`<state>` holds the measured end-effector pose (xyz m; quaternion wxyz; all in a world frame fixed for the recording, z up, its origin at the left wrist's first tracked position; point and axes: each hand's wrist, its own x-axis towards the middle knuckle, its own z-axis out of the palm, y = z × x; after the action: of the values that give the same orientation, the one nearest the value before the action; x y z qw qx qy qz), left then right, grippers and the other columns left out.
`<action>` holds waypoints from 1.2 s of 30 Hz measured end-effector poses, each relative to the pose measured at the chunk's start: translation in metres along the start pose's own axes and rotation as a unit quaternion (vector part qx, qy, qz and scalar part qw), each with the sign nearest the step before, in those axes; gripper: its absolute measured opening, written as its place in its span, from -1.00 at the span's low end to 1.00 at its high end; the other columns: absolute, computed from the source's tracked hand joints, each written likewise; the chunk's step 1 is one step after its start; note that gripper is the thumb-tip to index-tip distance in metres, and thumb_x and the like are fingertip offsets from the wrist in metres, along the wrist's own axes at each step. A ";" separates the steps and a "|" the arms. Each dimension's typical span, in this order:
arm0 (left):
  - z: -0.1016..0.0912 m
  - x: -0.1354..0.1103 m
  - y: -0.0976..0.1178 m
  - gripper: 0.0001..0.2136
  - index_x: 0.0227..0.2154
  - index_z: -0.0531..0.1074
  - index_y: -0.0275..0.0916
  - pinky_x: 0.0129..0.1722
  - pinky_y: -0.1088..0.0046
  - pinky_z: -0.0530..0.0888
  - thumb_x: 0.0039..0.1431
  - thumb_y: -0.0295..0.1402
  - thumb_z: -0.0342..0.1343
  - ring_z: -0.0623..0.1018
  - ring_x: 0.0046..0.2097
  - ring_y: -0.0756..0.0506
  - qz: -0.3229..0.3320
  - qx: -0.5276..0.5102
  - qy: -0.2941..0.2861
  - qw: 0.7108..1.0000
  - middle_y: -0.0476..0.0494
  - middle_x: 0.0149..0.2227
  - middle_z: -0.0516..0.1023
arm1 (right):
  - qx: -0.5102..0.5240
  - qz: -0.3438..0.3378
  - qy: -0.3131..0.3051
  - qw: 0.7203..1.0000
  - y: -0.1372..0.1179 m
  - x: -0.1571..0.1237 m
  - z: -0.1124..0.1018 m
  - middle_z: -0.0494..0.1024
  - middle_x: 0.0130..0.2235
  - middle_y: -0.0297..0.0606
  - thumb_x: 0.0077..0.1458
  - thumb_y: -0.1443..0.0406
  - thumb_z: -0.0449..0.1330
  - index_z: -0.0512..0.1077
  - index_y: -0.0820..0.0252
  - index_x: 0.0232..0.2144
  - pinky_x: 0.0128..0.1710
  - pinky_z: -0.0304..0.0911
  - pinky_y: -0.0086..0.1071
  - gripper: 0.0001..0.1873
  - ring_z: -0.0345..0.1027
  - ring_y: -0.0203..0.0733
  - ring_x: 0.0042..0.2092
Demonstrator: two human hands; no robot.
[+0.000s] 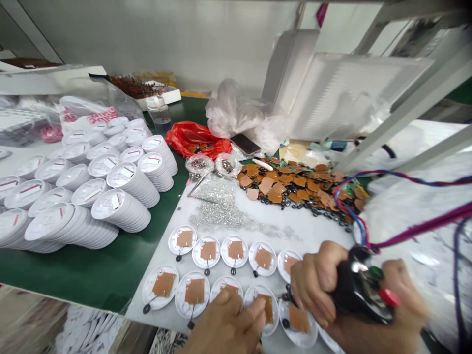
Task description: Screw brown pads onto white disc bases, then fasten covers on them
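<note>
Our right grip is closed around a wired black tool at 4 o'clock, its long axis running toward 2 o'clock; our left grip, loosely open, touches a white disc at 6 o'clock.

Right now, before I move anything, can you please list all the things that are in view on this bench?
stacks of round discs: many, white, on the green mat at left
round dishes with square pads: about ten, white with brown pads, two rows on the white board
loose squares: many, brown, heap behind the dishes
small rings: many, black, around the heap
granules: one spread, silver, on the board
small bags of metal parts: two, clear, behind the granules
plastic bag: one, red, behind those
smartphone: one, black, beside the red bag
handheld tool with wires: one, black with red and green parts, in the right hand
left hand: one, fingers on a dish
right hand: one, wrapped around the tool
</note>
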<state>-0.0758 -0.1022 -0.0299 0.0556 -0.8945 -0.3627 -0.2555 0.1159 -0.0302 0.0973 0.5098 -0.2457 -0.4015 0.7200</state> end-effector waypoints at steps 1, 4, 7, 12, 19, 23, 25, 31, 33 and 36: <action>-0.001 0.001 0.000 -0.78 -0.13 0.56 -0.24 -0.28 0.23 0.29 0.39 -0.21 0.14 0.40 -0.28 -0.10 0.003 -0.001 -0.011 1.000 -0.03 -0.05 0.65 | 0.000 0.000 -0.001 1.000 0.000 0.000 0.000 0.32 -0.69 -0.35 0.22 -0.22 0.05 0.58 0.09 -0.45 -0.58 0.13 -0.36 -0.39 0.15 -0.26 -0.63; -0.002 0.010 0.000 -0.82 -0.18 0.54 -0.27 -0.36 0.25 0.26 0.36 -0.25 0.18 0.39 -0.32 -0.08 -0.007 -0.023 -0.025 0.999 -0.06 -0.10 0.66 | 0.008 -0.008 0.000 1.000 0.002 0.001 -0.002 0.32 -0.69 -0.35 0.22 -0.22 0.04 0.57 0.09 -0.45 -0.58 0.14 -0.35 -0.39 0.15 -0.25 -0.63; -0.003 0.023 0.002 -0.87 -0.22 0.51 -0.26 -0.40 0.25 0.22 0.38 -0.32 0.15 0.40 -0.34 -0.07 -0.026 -0.049 -0.007 0.998 -0.07 -0.09 0.66 | 0.019 -0.009 0.010 1.000 0.003 0.001 -0.001 0.33 -0.67 -0.34 0.23 -0.22 0.01 0.57 0.09 -0.45 -0.58 0.15 -0.34 -0.37 0.16 -0.25 -0.62; -0.002 0.036 0.005 -0.79 -0.35 0.45 -0.23 -0.41 0.27 0.18 0.46 -0.44 0.03 0.38 -0.40 -0.06 -0.054 -0.077 0.023 0.995 -0.03 -0.23 0.65 | 0.024 -0.009 0.002 1.000 0.002 -0.001 -0.002 0.34 -0.66 -0.35 0.24 -0.20 0.03 0.56 0.10 -0.45 -0.57 0.15 -0.35 -0.39 0.17 -0.26 -0.61; -0.002 0.035 0.003 -0.73 -0.36 0.42 -0.23 -0.42 0.26 0.15 0.50 -0.49 -0.06 0.34 -0.40 -0.06 -0.053 -0.088 0.024 0.994 -0.01 -0.24 0.64 | 0.021 0.014 0.006 1.000 0.002 -0.008 -0.018 0.41 -0.60 -0.31 0.27 -0.24 -0.06 0.54 0.11 -0.41 -0.47 0.17 -0.32 -0.33 0.17 -0.25 -0.56; -0.001 0.035 0.003 -0.75 -0.35 0.42 -0.24 -0.42 0.25 0.14 0.49 -0.49 -0.03 0.33 -0.41 -0.05 -0.047 -0.087 0.029 0.995 -0.02 -0.23 0.64 | 0.026 0.018 0.004 0.999 0.002 -0.010 -0.019 0.42 -0.60 -0.29 0.27 -0.23 -0.06 0.53 0.11 -0.42 -0.47 0.16 -0.31 -0.34 0.17 -0.24 -0.55; 0.000 0.035 0.003 -0.77 -0.35 0.42 -0.24 -0.42 0.25 0.13 0.48 -0.49 -0.01 0.33 -0.41 -0.04 -0.043 -0.089 0.034 0.994 -0.02 -0.22 0.64 | 0.027 0.019 0.004 0.999 0.002 -0.010 -0.018 0.43 -0.60 -0.28 0.26 -0.23 -0.03 0.53 0.12 -0.42 -0.48 0.16 -0.31 -0.34 0.17 -0.23 -0.55; 0.002 0.029 0.001 -0.81 -0.36 0.39 -0.21 -0.40 0.26 0.13 0.45 -0.45 0.06 0.35 -0.40 -0.03 -0.052 -0.107 -0.007 0.993 0.03 -0.22 0.63 | 0.028 0.019 0.008 0.999 0.001 -0.011 -0.016 0.44 -0.60 -0.26 0.27 -0.21 -0.01 0.55 0.13 -0.42 -0.49 0.17 -0.31 -0.36 0.23 -0.21 -0.55; 0.003 0.028 -0.001 -0.84 -0.33 0.39 -0.20 -0.39 0.27 0.14 0.44 -0.45 0.07 0.37 -0.40 -0.03 -0.056 -0.115 -0.020 0.992 0.04 -0.24 0.63 | 0.032 0.019 0.005 0.999 0.001 -0.009 -0.016 0.43 -0.60 -0.28 0.27 -0.22 -0.01 0.55 0.13 -0.41 -0.50 0.18 -0.31 -0.36 0.24 -0.22 -0.55; 0.002 0.028 -0.003 -0.91 -0.26 0.41 -0.20 -0.34 0.28 0.20 0.41 -0.46 0.09 0.39 -0.39 -0.04 -0.061 -0.123 -0.032 0.990 0.03 -0.20 0.64 | 0.034 0.013 0.005 0.999 0.000 -0.006 -0.012 0.41 -0.61 -0.30 0.25 -0.21 0.03 0.56 0.13 -0.41 -0.52 0.19 -0.31 -0.38 0.23 -0.23 -0.57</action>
<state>-0.0601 -0.0826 -0.0180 -0.0815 -0.8786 -0.3838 -0.2723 0.1271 -0.0322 0.0905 0.5103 -0.2370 -0.3713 0.7386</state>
